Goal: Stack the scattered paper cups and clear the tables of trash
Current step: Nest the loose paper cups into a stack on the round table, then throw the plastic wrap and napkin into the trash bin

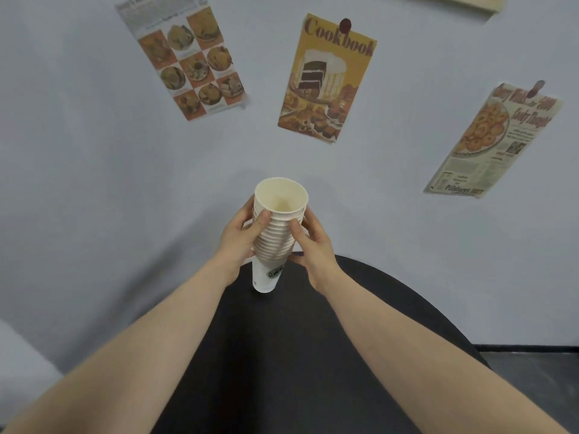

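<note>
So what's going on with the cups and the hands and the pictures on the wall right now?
Stack of paper cups: nested together, held upright over the dark table, top cup empty.
Left hand: fingers curled round the stack.
Right hand: fingers curled round the stack's other side.
Cookbook poster: pinned to the wall, hanging tilted.
Dark table: its far edge lies under the stack.

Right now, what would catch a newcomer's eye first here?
A tall stack of paper cups at centre, gripped by the left hand and right hand above a round black table. Behind, a yellow Cookbook poster is pinned on the pale wall.
</note>
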